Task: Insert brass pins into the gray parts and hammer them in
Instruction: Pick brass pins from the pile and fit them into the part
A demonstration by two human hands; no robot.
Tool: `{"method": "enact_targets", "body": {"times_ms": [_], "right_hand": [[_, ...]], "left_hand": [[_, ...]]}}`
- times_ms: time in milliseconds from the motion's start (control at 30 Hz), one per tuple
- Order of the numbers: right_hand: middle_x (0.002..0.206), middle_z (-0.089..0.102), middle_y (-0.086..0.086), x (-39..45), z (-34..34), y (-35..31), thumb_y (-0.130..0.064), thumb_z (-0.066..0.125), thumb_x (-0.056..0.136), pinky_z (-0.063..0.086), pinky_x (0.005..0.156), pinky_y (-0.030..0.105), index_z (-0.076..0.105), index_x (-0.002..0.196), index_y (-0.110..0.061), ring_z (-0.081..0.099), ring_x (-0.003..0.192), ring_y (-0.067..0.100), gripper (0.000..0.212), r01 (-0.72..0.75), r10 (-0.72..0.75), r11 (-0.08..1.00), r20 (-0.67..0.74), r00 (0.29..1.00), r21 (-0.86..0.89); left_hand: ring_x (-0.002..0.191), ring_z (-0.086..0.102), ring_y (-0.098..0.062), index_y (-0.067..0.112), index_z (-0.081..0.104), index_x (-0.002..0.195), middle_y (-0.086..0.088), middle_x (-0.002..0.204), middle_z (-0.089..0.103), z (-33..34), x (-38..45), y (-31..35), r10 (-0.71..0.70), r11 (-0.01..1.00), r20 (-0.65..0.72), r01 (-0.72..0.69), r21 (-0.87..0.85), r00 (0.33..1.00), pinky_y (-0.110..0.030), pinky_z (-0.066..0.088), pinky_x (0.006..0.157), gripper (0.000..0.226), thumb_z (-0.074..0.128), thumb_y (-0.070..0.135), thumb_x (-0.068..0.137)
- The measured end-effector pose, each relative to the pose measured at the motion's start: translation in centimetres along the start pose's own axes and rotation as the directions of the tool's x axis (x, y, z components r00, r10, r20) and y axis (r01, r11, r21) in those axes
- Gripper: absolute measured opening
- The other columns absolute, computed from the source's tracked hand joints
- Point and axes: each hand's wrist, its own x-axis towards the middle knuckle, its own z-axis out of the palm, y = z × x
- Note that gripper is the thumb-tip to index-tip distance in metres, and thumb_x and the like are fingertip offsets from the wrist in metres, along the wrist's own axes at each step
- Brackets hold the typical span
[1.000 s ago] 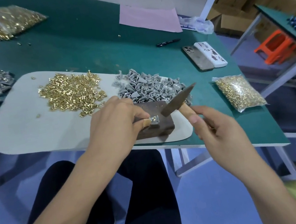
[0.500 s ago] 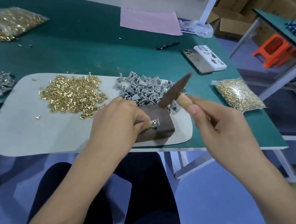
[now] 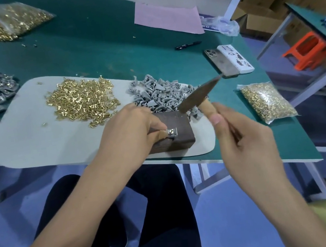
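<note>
Two hands were at work. My left hand [image 3: 131, 132] pinched a small gray part [image 3: 172, 132], a brass pin seated in it, on the dark block [image 3: 176, 129] at the mat's [image 3: 25, 144] near edge. My right hand [image 3: 242, 139] gripped the hammer [image 3: 198, 97] by its wooden handle, head raised above the block. Loose brass pins [image 3: 81, 101] and the heap of gray parts [image 3: 159, 92] lay just behind on the mat.
</note>
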Motion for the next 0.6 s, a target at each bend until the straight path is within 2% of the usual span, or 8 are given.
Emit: {"method": "enact_targets", "body": {"times_ms": [67, 133, 200, 267, 300, 400, 533, 600], "right_hand": [[0.081, 0.068, -0.021, -0.4, 0.5, 0.1, -0.049, 0.043, 0.107, 0.048, 0.058, 0.027, 0.062, 0.122, -0.054, 0.053, 0.061, 0.011, 0.025, -0.003, 0.004, 0.998, -0.008, 1.000, 0.064], [0.063, 0.057, -0.017, -0.9, 0.9, 0.2, -0.054, 0.042, 0.103, 0.038, 0.051, 0.032, 0.060, 0.122, -0.052, 0.039, 0.054, 0.016, 0.026, -0.002, 0.005, 1.000, 0.105, 0.994, -0.029], [0.066, 0.056, -0.015, -0.9, 0.7, 0.6, -0.060, 0.040, 0.101, 0.042, 0.049, 0.033, 0.055, 0.125, -0.055, 0.043, 0.056, 0.018, 0.028, 0.000, 0.009, 0.994, 0.083, 0.997, -0.105], [0.075, 0.065, -0.013, -0.9, 0.6, 0.7, -0.059, 0.041, 0.102, 0.049, 0.055, 0.035, 0.058, 0.128, -0.052, 0.051, 0.059, 0.016, 0.032, -0.030, 0.030, 0.999, -0.017, 0.999, -0.018], [0.072, 0.065, -0.012, -0.8, 0.6, 0.7, -0.058, 0.041, 0.103, 0.048, 0.056, 0.036, 0.059, 0.131, -0.049, 0.049, 0.057, 0.014, 0.034, -0.040, 0.040, 0.999, -0.006, 0.999, -0.002], [0.057, 0.053, -0.009, -0.8, 0.8, 0.4, -0.064, 0.035, 0.101, 0.048, 0.054, 0.035, 0.051, 0.131, -0.052, 0.046, 0.054, 0.015, 0.036, 0.014, 0.004, 0.986, 0.108, 0.994, -0.166], [0.075, 0.065, -0.016, -1.0, 1.3, 0.5, -0.049, 0.042, 0.106, 0.050, 0.059, 0.033, 0.062, 0.131, -0.043, 0.053, 0.059, 0.011, 0.032, -0.037, 0.043, 0.995, -0.070, 0.997, 0.090], [0.069, 0.061, -0.021, -1.0, 1.5, 0.3, -0.053, 0.040, 0.105, 0.049, 0.058, 0.034, 0.059, 0.132, -0.048, 0.045, 0.056, 0.013, 0.034, -0.042, 0.042, 0.999, 0.020, 0.999, 0.010]], "left_hand": [[0.076, 0.043, -0.014, 0.033, 0.079, 0.080, 0.011, 0.065, 0.053, 0.1, 0.0, -0.1, 0.001, 1.000, 0.006, -0.001, 0.008, 1.000, -0.037, 0.048, 0.066, 0.007, 0.079, 0.040, 0.081], [0.077, 0.041, -0.013, 0.036, 0.080, 0.084, 0.016, 0.064, 0.050, 0.0, 0.0, 0.0, 0.003, 1.000, -0.002, -0.003, 0.000, 1.000, -0.035, 0.046, 0.067, 0.005, 0.080, 0.040, 0.080], [0.076, 0.040, -0.011, 0.038, 0.080, 0.087, 0.019, 0.062, 0.046, 0.0, 0.0, 0.1, 0.002, 1.000, -0.005, -0.002, -0.014, 1.000, -0.032, 0.042, 0.066, 0.009, 0.080, 0.041, 0.079], [0.076, 0.040, -0.011, 0.038, 0.080, 0.088, 0.018, 0.062, 0.045, -0.1, 0.0, 0.0, 0.004, 1.000, -0.005, -0.004, -0.022, 1.000, -0.032, 0.042, 0.066, 0.009, 0.081, 0.040, 0.079], [0.077, 0.040, -0.012, 0.038, 0.080, 0.088, 0.017, 0.062, 0.046, -0.1, 0.0, 0.0, 0.002, 1.000, -0.001, -0.002, -0.020, 1.000, -0.034, 0.044, 0.067, 0.008, 0.081, 0.039, 0.080], [0.079, 0.042, -0.013, 0.035, 0.080, 0.089, 0.016, 0.065, 0.049, -0.1, 0.1, -0.1, 0.004, 1.000, 0.017, -0.004, -0.008, 1.000, -0.037, 0.047, 0.071, 0.009, 0.080, 0.037, 0.081], [0.077, 0.042, -0.013, 0.036, 0.080, 0.087, 0.019, 0.063, 0.048, 0.0, 0.0, -0.3, 0.009, 1.000, 0.006, -0.009, -0.015, 1.000, -0.036, 0.047, 0.069, 0.008, 0.081, 0.036, 0.080], [0.077, 0.042, -0.013, 0.036, 0.080, 0.086, 0.018, 0.062, 0.047, 0.0, 0.0, -0.3, 0.010, 1.000, -0.001, -0.010, -0.011, 1.000, -0.035, 0.045, 0.066, 0.007, 0.081, 0.035, 0.079]]}}
